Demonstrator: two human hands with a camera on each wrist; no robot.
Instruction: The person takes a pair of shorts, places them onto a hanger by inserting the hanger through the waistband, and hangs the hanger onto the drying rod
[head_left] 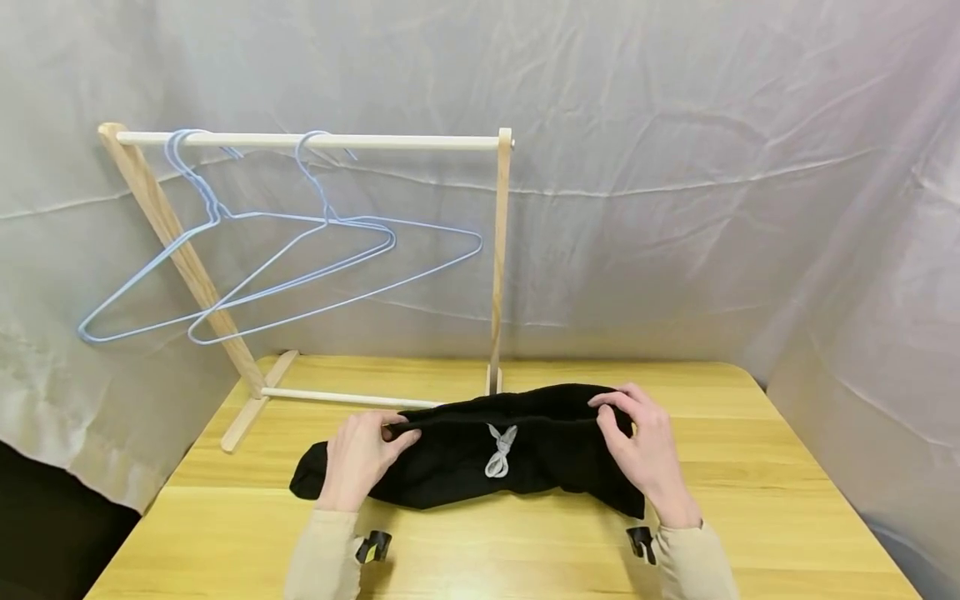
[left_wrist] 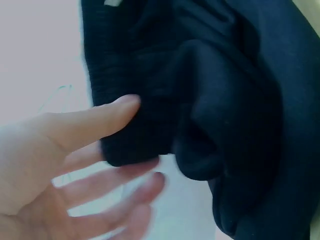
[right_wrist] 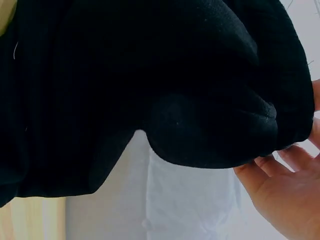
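Note:
A pair of black drawstring pants stretches sideways between my hands, close above the table, its waistband gaping at the top. The grey drawstring is tied in a bow at the front middle. My left hand pinches the waistband's left end; in the left wrist view the thumb lies over the ribbed band, with fingers behind it. My right hand holds the right end of the waistband. In the right wrist view several of its fingers touch the cloth edge, and the thumb's grip is partly hidden.
Behind the pants, to the left, a wooden rack stands on the yellow wood table. Several light blue wire hangers hang from its white rail. A grey curtain surrounds the back and sides.

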